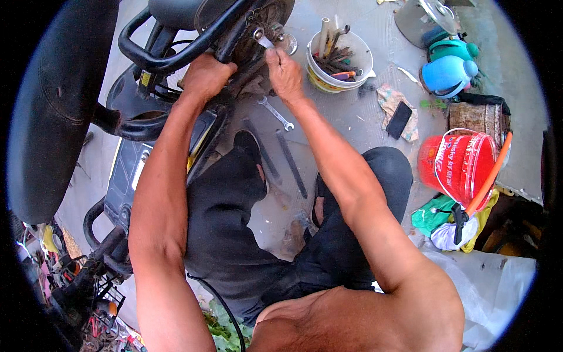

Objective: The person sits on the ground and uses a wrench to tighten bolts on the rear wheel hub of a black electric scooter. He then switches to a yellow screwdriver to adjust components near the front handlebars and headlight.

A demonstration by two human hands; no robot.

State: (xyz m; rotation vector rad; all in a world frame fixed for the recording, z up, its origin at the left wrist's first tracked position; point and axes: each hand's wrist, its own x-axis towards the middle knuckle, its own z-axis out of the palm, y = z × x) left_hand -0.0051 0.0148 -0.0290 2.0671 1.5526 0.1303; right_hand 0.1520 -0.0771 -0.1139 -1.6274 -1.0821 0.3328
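I sit beside a black two-wheeler (58,117) with tubular rails. My left hand (208,76) is closed around part of its black frame, just below a curved rail. My right hand (284,73) grips a silver wrench (264,39), whose ring end is against the greasy wheel hub area at the top centre. Another silver wrench (274,112) lies on the ground below my hands, near two long dark strips (291,163) of unclear kind.
A white bucket (316,76) of tools stands right of the hub. A phone (398,120) lies on a cloth. Along the right are a metal pot (419,23), plastic jugs (446,76), a red bucket (440,164) and bags (431,217). Clutter (58,258) fills the lower left.
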